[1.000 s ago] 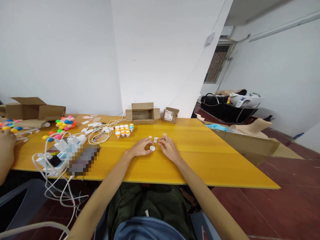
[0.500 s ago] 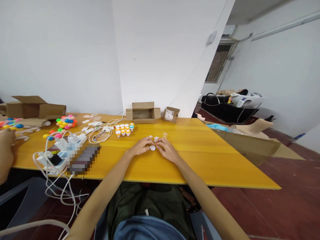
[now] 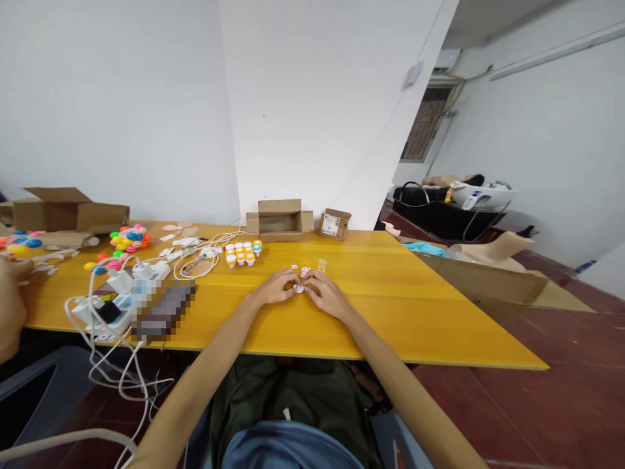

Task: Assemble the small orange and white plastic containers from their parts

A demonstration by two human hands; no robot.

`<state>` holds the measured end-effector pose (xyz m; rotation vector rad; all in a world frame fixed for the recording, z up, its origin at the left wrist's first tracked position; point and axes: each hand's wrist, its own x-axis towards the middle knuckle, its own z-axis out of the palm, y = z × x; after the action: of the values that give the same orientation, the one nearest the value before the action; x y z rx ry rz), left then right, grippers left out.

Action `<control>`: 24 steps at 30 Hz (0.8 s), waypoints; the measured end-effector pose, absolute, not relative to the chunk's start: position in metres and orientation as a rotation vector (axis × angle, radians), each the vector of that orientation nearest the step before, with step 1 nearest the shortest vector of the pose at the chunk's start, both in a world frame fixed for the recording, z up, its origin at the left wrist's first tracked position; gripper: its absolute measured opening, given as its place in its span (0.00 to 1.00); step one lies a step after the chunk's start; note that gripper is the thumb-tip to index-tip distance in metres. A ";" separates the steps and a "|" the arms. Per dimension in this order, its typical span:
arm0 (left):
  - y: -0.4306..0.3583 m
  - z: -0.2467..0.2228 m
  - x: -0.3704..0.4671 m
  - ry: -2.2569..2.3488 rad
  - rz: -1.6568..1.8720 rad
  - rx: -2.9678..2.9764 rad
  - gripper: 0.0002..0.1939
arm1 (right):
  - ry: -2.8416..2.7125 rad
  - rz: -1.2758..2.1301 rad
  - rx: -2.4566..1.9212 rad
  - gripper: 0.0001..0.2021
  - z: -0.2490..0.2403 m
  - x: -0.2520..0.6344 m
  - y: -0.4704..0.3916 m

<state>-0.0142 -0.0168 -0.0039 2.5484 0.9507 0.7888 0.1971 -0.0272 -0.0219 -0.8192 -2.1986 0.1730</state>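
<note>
A small white round disc (image 3: 299,289) lies at the middle of the table between my hands; its fine detail is too small to make out. My left hand (image 3: 278,287) has its fingers curled, with the tips on the disc's left and upper edge. From the other side my right hand (image 3: 324,292) pinches at the disc's right edge. Just beyond the fingertips are small white dotted pieces (image 3: 305,271), and another such piece (image 3: 294,267) sits to their left. A small clear round cup (image 3: 322,264) stands behind my right hand.
Several white jars with orange bands (image 3: 239,254) stand grouped left of my hands. Behind are an open cardboard box (image 3: 280,221) and a smaller box (image 3: 334,223). Power strips with cables (image 3: 129,296), colourful balls (image 3: 129,241) and a co-worker's hand (image 3: 10,293) are leftward.
My fingertips have closed in over the white disc, covering its upper part. My right hand has shifted slightly, showing more of the clear cup. The co-worker's hand at far left has moved a little.
</note>
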 end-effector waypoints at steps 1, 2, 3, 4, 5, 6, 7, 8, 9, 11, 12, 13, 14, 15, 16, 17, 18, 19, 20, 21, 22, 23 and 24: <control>-0.017 -0.004 -0.014 0.959 0.791 2.548 0.04 | -2.201 0.168 -0.819 0.08 -0.022 0.197 -0.027; -0.018 -0.004 -0.014 0.967 0.793 2.549 0.04 | -2.207 0.163 -0.817 0.08 -0.022 0.197 -0.028; -0.018 -0.005 -0.014 0.974 0.794 2.549 0.04 | -2.216 0.158 -0.815 0.08 -0.022 0.197 -0.028; -0.018 -0.005 -0.014 0.980 0.795 2.550 0.03 | -2.227 0.152 -0.814 0.08 -0.022 0.196 -0.028; -0.018 -0.005 -0.014 0.984 0.795 2.550 0.03 | -2.238 0.146 -0.813 0.09 -0.022 0.196 -0.029; -0.018 -0.005 -0.014 0.989 0.795 2.549 0.03 | -2.249 0.138 -0.815 0.09 -0.022 0.196 -0.029; -0.018 -0.005 -0.014 0.992 0.793 2.549 0.03 | -2.258 0.128 -0.819 0.09 -0.022 0.196 -0.029; -0.018 -0.005 -0.014 0.995 0.790 2.548 0.03 | -2.267 0.117 -0.823 0.09 -0.023 0.195 -0.029; -0.018 -0.005 -0.015 0.997 0.785 2.548 0.03 | -2.275 0.105 -0.829 0.09 -0.023 0.195 -0.029; -0.017 -0.006 -0.015 1.002 0.777 2.547 0.03 | -2.289 0.083 -0.840 0.09 -0.024 0.195 -0.028; -0.017 -0.006 -0.015 1.004 0.773 2.546 0.03 | -2.296 0.074 -0.845 0.08 -0.024 0.195 -0.028; -0.017 -0.006 -0.015 1.004 0.772 2.544 0.03 | -2.301 0.068 -0.849 0.08 -0.024 0.195 -0.028; -0.017 -0.007 -0.015 1.004 0.773 2.541 0.03 | -2.304 0.063 -0.851 0.08 -0.023 0.195 -0.029; -0.016 -0.007 -0.015 1.001 0.776 2.537 0.03 | -2.306 0.061 -0.850 0.09 -0.023 0.195 -0.029; -0.016 -0.007 -0.015 0.997 0.782 2.533 0.03 | -2.308 0.060 -0.846 0.09 -0.022 0.195 -0.029; -0.016 -0.007 -0.015 0.992 0.788 2.530 0.03 | -2.310 0.059 -0.838 0.09 -0.021 0.196 -0.030; -0.016 -0.008 -0.015 0.988 0.794 2.525 0.04 | -2.312 0.059 -0.829 0.10 -0.020 0.196 -0.031; -0.016 -0.008 -0.015 0.986 0.801 2.520 0.04 | -2.315 0.059 -0.818 0.10 -0.020 0.196 -0.031; -0.016 -0.008 -0.015 0.984 0.809 2.514 0.04 | -2.319 0.059 -0.808 0.10 -0.019 0.196 -0.032; -0.016 -0.009 -0.015 0.983 0.817 2.507 0.05 | -2.323 0.060 -0.799 0.10 -0.019 0.196 -0.032; -0.015 -0.009 -0.015 0.981 0.826 2.499 0.05 | -2.326 0.061 -0.792 0.10 -0.019 0.196 -0.032; -0.015 -0.009 -0.014 0.981 0.834 2.491 0.05 | -2.329 0.061 -0.788 0.10 -0.019 0.196 -0.033; -0.015 -0.010 -0.014 0.981 0.839 2.483 0.05 | -2.332 0.061 -0.787 0.11 -0.019 0.196 -0.033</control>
<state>-0.0142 -0.0149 -0.0098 2.4835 0.9813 0.8394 0.1959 -0.0327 -0.0192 -0.7870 -2.3322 0.0610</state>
